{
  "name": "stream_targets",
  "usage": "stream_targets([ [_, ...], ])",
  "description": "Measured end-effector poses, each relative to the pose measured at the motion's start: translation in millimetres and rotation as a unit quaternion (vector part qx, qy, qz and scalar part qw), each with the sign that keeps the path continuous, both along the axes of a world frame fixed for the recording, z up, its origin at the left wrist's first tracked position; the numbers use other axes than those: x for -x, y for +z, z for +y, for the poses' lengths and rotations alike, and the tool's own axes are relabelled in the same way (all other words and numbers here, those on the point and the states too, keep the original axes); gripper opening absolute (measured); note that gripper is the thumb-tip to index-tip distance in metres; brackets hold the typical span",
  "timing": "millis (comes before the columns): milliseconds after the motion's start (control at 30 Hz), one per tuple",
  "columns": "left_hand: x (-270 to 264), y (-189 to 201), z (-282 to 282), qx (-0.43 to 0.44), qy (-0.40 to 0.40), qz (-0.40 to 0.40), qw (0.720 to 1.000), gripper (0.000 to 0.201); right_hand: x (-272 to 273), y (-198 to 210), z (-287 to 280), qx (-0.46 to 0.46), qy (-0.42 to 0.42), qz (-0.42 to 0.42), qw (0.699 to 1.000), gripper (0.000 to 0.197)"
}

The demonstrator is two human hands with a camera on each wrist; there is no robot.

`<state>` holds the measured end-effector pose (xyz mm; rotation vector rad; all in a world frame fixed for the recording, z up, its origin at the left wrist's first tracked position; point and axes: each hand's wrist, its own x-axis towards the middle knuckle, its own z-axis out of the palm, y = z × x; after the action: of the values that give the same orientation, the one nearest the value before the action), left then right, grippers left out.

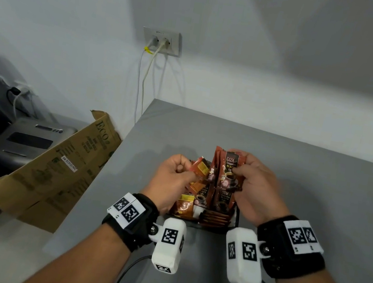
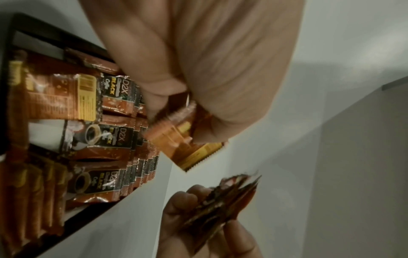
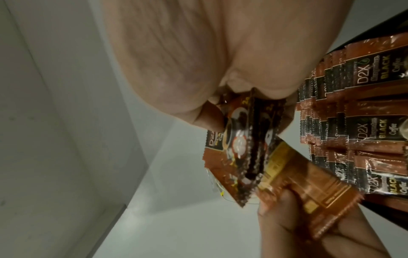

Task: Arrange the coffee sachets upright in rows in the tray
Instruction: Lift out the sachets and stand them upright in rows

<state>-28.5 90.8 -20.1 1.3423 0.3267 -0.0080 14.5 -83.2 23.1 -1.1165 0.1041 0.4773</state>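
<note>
Right hand [image 1: 255, 190] pinches a small stack of upright D2X sachets [image 1: 228, 170] above the tray's [image 1: 236, 220] far end; left hand [image 1: 173, 180] pinches one orange sachet [image 1: 199, 168], tilted, just beside that stack. Tray sits on the grey table [image 1: 320, 188] between both wrists, sachets inside standing in overlapping rows [image 2: 123, 139], a few lying flat at its near end. Cardboard box [image 1: 57, 169] leans off the table's left edge.

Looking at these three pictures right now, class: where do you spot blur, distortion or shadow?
Head view: wide-angle bending of the wall lines, a broad shadow on the upper wall, sachet print sharp. Left wrist view: the left hand and its pinched sachet are smeared. Right wrist view: the right hand looms soft, while tray sachets read clearly.
</note>
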Motion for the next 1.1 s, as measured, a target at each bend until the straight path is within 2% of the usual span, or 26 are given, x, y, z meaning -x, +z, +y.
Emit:
stream_targets([
  [200,3,-1,8,0.021,-0.059,-0.038,0.997,0.027,0,-5,-11,-0.084,-0.006,0.040,0.996,0.036],
  [300,3,-1,9,0.092,-0.080,-0.020,0.992,0.026,-1,-5,-12,-0.085,0.003,0.031,0.996,0.032],
  [367,3,-1,8,0.151,-0.085,-0.015,0.985,0.020,-1,-2,-12,-0.067,0.011,0.020,0.997,0.028],
  [467,2,5,4,0.219,-0.094,-0.026,0.971,0.007,1,0,-5,-0.038,0.059,0.002,0.998,0.036],
  [533,1,9,-1,0.240,-0.089,-0.016,0.966,0.024,5,-4,1,0.018,0.074,-0.023,0.997,0.038],
  [600,-1,14,-6,0.233,-0.072,0.002,0.970,0.036,10,-5,6,0.112,0.070,-0.084,0.988,0.040],
  [700,-2,17,-11,0.227,-0.047,0.015,0.973,0.042,15,-4,10,0.233,0.075,-0.208,0.947,0.041],
  [767,0,18,-14,0.245,-0.045,0.027,0.968,0.055,17,-3,13,0.309,0.096,-0.275,0.905,0.036],
  [833,2,19,-15,0.263,-0.036,0.041,0.963,0.064,17,0,13,0.408,0.116,-0.339,0.840,0.036],
  [867,2,18,-13,0.270,-0.035,0.043,0.961,0.066,15,1,12,0.453,0.132,-0.368,0.801,0.045],
  [900,2,19,-12,0.273,-0.039,0.044,0.960,0.066,14,2,10,0.479,0.156,-0.381,0.775,0.060],
  [967,1,21,-10,0.278,-0.049,0.045,0.958,0.063,12,9,7,0.465,0.221,-0.367,0.775,0.093],
  [1000,1,23,-11,0.292,-0.055,0.041,0.954,0.059,13,13,7,0.448,0.253,-0.377,0.770,0.103],
  [1067,2,25,-12,0.314,-0.062,0.044,0.946,0.055,14,16,12,0.440,0.287,-0.434,0.732,0.100],
  [1100,3,26,-12,0.318,-0.062,0.047,0.945,0.064,15,15,15,0.440,0.288,-0.457,0.717,0.092],
])
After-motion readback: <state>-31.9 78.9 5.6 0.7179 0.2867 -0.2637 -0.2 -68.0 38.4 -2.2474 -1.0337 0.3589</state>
